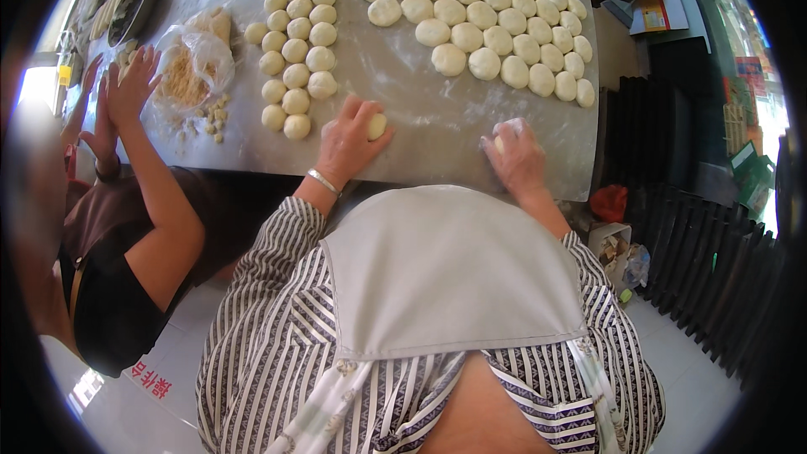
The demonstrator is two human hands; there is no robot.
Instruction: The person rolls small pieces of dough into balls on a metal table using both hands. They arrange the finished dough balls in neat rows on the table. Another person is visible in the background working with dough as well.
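Observation:
On the floured metal table (403, 154), my left hand (353, 135) is cupped around a dough ball (376, 127), which shows between the thumb and fingers. My right hand (517, 154) curls over another dough ball (499, 144), mostly hidden by the fingers. Smooth round dough balls (295, 101) lie in uneven columns just beyond and left of my left hand. Flattened dough rounds (466, 36) spread in slanting rows across the far right part of the table, beyond my right hand.
A co-worker's hands (129, 85) are raised at the left, beside a plastic bag of crumbly filling (186, 75). Small crumbs of dough or filling (217, 120) lie near it. A dark metal bowl (132, 9) stands farther back. Black slatted racks (706, 265) are at the right.

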